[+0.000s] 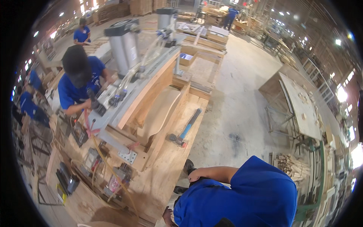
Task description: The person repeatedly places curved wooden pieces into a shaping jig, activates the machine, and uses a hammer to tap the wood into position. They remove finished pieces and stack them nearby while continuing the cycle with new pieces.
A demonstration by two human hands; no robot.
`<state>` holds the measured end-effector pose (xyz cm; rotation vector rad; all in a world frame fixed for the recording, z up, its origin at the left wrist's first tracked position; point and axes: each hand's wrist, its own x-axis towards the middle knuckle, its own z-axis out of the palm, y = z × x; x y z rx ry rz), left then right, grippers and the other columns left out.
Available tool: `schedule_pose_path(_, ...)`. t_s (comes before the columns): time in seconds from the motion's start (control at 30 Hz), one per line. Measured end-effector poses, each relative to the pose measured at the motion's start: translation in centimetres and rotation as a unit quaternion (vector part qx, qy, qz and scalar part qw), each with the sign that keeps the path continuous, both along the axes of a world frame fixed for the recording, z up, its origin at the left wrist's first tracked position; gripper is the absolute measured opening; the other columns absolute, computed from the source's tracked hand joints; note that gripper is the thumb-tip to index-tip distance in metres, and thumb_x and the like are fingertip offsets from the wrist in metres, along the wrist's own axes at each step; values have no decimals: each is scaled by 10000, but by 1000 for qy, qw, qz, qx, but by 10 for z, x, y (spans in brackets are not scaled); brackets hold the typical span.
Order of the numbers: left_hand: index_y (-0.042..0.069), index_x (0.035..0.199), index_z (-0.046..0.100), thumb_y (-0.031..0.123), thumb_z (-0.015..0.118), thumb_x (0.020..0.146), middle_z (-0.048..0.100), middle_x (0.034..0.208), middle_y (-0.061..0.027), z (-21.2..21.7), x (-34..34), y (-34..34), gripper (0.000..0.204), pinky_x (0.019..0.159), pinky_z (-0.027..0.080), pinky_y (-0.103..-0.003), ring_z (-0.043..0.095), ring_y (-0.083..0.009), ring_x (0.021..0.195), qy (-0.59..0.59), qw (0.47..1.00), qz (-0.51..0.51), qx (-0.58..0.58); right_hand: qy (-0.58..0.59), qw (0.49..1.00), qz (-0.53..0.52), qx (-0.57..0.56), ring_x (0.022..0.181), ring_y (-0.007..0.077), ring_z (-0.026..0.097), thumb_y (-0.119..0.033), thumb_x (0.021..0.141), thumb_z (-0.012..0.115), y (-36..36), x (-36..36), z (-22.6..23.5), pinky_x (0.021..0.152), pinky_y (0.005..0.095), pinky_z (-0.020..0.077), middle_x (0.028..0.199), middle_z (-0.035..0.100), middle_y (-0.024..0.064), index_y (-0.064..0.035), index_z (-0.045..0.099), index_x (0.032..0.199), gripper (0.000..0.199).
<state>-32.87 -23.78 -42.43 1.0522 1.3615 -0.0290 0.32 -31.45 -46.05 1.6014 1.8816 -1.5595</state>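
At the lower edge, my right forearm reaches left from a blue sleeve [264, 179]. My right hand [195, 174] rests against my dark clothing above a dark shoe [189, 165]; its fingers are too small to read. Only part of my left hand [168, 217] shows, beside the edge of the wooden workbench [166, 181], its fingers mostly hidden. A hammer [185, 130] with a blue and black handle lies on the bench, apart from both hands. Behind it, a curved wooden panel [162, 113] stands inside a wooden press frame [149, 96] under metal cylinders [123, 49].
Across the press, a co-worker [79, 79] in blue grips a black power tool [96, 104]. Hoses and tools, including a nail gun [117, 179], lie on the bench's near left. A plywood-topped table [300, 104] stands right, past the concrete floor [234, 94]. Wood sticks [291, 166] are stacked below.
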Motion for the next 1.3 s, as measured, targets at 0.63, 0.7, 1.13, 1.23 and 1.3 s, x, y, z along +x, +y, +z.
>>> schedule_pose_path(0.63, 45, 1031, 664, 410, 376, 929, 686, 990, -198, -7, 15, 4, 476, 875, 477, -423, 647, -344, 975, 93, 905, -365, 196, 26, 999, -28, -34, 1254, 370, 487, -438, 916, 478, 1, 12, -17, 1060, 419, 375, 1346, 529, 215, -1, 568, 1271, 570)
schedule_pose_path(0.7, 44, 990, 673, 425, 410, 911, 686, 955, -205, 6, 8, -6, 470, 816, 497, -411, 663, -339, 893, 105, 965, -213, 108, 7, 995, -99, -22, 1299, 363, 443, -469, 915, 475, -2, 8, -21, 1103, 390, 336, 1405, 488, 184, -36, 538, 1325, 599)
schedule_pose_path(1.13, 80, 1166, 616, 358, 555, 922, 671, 1024, -210, 127, -2, -2, 375, 832, 497, -455, 642, -371, 966, 23, 931, -255, 261, 48, 997, 1, -66, 1374, 322, 364, -367, 968, 430, 6, 4, -9, 1130, 383, 305, 1484, 407, 131, -158, 518, 1370, 462)
schedule_pose_path(1.23, 56, 1120, 627, 299, 603, 904, 673, 968, -175, 236, -3, 30, 326, 792, 506, -440, 642, -367, 910, 8, 931, -118, 345, 48, 994, -54, -77, 1357, 314, 397, -496, 953, 477, 8, 5, 0, 1116, 360, 320, 1448, 453, 156, -91, 509, 1374, 584)
schedule_pose_path(1.3, 61, 1091, 639, 220, 635, 889, 662, 982, -147, 258, -30, 59, 257, 781, 507, -416, 634, -344, 922, 85, 876, 56, 471, 29, 992, -78, -91, 1352, 316, 403, -488, 948, 485, 9, -1, 5, 1111, 360, 323, 1442, 460, 159, -78, 510, 1369, 588)
